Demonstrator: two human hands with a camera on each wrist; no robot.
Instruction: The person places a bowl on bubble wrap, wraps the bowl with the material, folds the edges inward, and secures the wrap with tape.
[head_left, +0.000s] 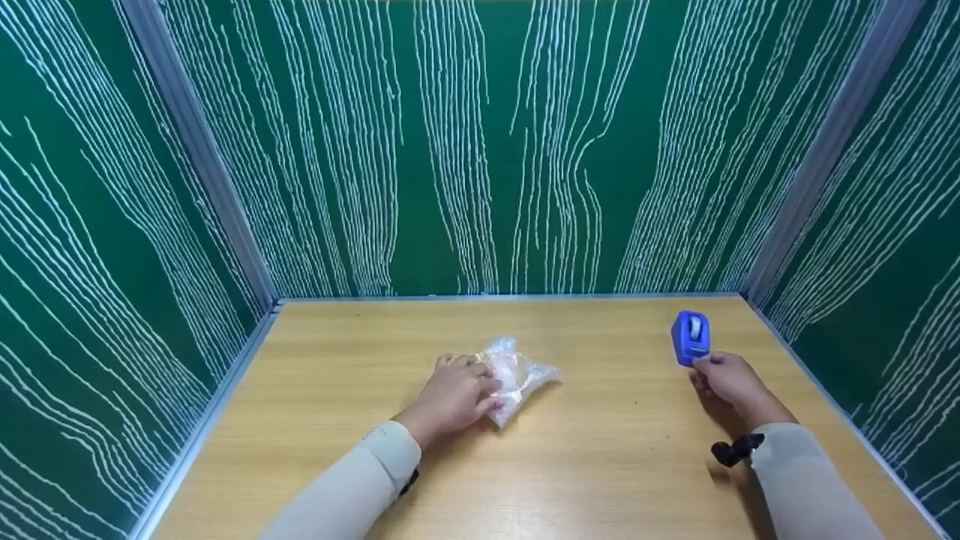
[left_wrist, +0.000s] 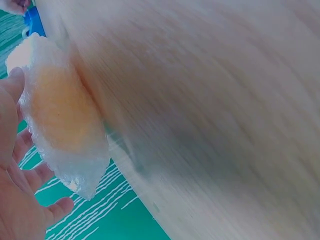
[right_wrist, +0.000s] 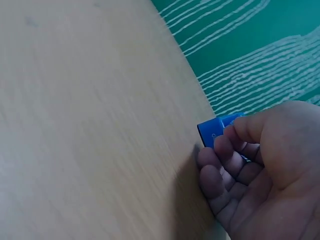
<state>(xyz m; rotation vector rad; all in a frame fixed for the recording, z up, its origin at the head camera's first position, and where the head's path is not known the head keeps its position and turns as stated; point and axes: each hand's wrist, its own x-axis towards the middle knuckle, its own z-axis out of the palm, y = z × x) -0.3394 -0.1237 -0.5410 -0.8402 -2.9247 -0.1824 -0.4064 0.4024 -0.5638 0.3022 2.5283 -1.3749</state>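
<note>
A bubble-wrapped bundle [head_left: 510, 375] lies on the table, its clear wrap drawn into pointed ends. Something orange shows through the wrap [left_wrist: 65, 110] in the left wrist view. My left hand [head_left: 457, 394] holds the bundle from its left side, thumb and nearest fingers curved against it, outer fingers spread. To the right stands a blue tape dispenser [head_left: 686, 341] with a roll of tape [head_left: 695, 328] in it. My right hand [head_left: 731, 379] is at the dispenser's near end, thumb and forefinger pinched together at the tape's end, other fingers curled. The pinched tape is mostly hidden by the fingertips.
The wooden table [head_left: 337, 337] is bordered by green panels [head_left: 510, 150] with white wavy lines at the back and both sides. Grey metal posts [head_left: 202, 150] stand at the back corners. A black strap mount [head_left: 739, 448] sits on the right wrist.
</note>
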